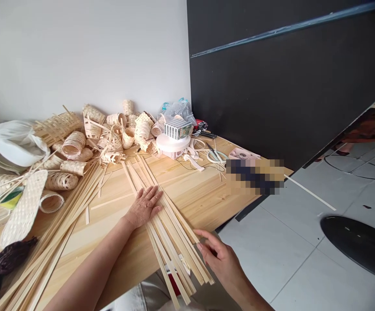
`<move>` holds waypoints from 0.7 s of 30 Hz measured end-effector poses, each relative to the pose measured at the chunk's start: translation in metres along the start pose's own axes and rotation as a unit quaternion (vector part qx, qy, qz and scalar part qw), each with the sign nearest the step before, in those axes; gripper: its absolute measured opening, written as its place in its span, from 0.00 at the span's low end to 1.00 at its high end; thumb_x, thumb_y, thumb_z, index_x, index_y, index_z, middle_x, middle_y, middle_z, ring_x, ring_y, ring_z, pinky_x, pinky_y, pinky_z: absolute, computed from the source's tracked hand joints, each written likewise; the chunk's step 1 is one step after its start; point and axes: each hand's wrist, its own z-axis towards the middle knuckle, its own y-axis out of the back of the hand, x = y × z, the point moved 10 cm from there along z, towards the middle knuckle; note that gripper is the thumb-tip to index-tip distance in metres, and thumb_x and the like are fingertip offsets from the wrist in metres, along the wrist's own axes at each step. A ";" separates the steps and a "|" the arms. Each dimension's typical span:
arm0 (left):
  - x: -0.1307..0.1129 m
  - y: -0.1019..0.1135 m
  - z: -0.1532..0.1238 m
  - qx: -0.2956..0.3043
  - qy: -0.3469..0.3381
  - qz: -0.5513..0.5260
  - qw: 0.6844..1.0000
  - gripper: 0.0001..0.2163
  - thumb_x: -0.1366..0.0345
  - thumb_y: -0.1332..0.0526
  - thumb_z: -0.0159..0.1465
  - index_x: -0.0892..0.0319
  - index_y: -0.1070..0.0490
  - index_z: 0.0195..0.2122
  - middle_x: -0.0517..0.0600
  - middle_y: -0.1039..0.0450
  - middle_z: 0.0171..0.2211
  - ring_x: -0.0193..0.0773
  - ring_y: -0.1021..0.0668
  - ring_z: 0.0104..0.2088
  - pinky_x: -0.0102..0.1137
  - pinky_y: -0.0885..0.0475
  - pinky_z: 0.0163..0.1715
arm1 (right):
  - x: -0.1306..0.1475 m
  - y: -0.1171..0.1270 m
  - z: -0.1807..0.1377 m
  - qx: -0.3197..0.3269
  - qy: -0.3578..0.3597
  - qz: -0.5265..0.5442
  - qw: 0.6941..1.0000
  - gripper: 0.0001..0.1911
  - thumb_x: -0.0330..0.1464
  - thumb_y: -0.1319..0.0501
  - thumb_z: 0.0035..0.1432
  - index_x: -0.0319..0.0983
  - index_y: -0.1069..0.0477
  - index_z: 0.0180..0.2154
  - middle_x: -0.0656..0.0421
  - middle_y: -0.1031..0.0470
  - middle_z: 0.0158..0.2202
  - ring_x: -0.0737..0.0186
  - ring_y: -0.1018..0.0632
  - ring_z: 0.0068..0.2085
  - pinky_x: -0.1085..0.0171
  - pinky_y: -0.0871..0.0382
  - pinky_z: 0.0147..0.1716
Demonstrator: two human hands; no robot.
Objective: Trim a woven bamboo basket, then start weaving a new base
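A bundle of long flat bamboo strips (171, 233) lies across the wooden table (203, 198) and sticks out past its near edge. My left hand (144, 206) rests flat on the strips, fingers stretched out, holding nothing. My right hand (218, 255) hovers at the table's edge beside the overhanging strip ends, fingers loosely apart and curved, touching or nearly touching the outermost strip.
A second heap of strips (58, 233) lies at the left. Several small woven baskets (109, 134) pile up at the back. A round white container (173, 144), scissors (215, 153), a white bag (12, 142) and a flat woven piece (25, 207) also lie here. Tiled floor at right.
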 end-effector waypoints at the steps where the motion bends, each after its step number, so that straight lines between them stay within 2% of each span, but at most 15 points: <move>1: 0.000 0.000 0.000 -0.002 -0.001 -0.001 1.000 0.24 0.53 0.57 0.65 0.57 0.49 0.60 0.56 0.50 0.61 0.47 0.45 0.60 0.49 0.48 0.55 | -0.002 -0.001 0.000 -0.001 0.004 0.002 1.000 0.21 0.43 0.45 0.50 0.37 0.29 0.42 0.66 0.44 0.17 0.66 0.40 0.19 0.67 0.42 0.18; 10: 0.002 -0.002 0.000 0.000 0.000 -0.007 1.000 0.24 0.53 0.57 0.65 0.56 0.50 0.60 0.56 0.50 0.61 0.47 0.45 0.60 0.49 0.48 0.55 | -0.031 0.009 -0.009 -0.058 0.002 0.032 0.998 0.23 0.44 0.43 0.49 0.35 0.25 0.40 0.64 0.42 0.15 0.68 0.39 0.18 0.70 0.40 0.16; 16: 0.001 -0.002 0.000 0.016 0.004 -0.013 1.000 0.25 0.52 0.58 0.65 0.56 0.50 0.60 0.56 0.51 0.61 0.47 0.46 0.60 0.49 0.49 0.55 | -0.019 0.005 0.001 -0.068 0.045 -0.022 0.996 0.22 0.42 0.45 0.51 0.35 0.25 0.40 0.61 0.35 0.17 0.66 0.35 0.20 0.70 0.36 0.20; 18: 0.001 -0.002 0.000 0.017 0.004 -0.017 1.000 0.24 0.52 0.58 0.65 0.56 0.51 0.60 0.56 0.51 0.61 0.47 0.46 0.60 0.49 0.49 0.55 | -0.013 0.004 0.005 -0.056 0.062 -0.055 0.995 0.21 0.41 0.46 0.52 0.35 0.25 0.40 0.60 0.32 0.19 0.66 0.33 0.21 0.69 0.34 0.22; 21: 0.001 -0.001 0.000 0.017 0.003 -0.020 1.000 0.24 0.52 0.58 0.65 0.55 0.51 0.60 0.56 0.50 0.61 0.47 0.46 0.60 0.49 0.48 0.55 | -0.010 0.002 0.008 -0.024 0.063 -0.079 0.995 0.21 0.42 0.47 0.53 0.36 0.26 0.42 0.60 0.32 0.19 0.65 0.32 0.20 0.69 0.35 0.20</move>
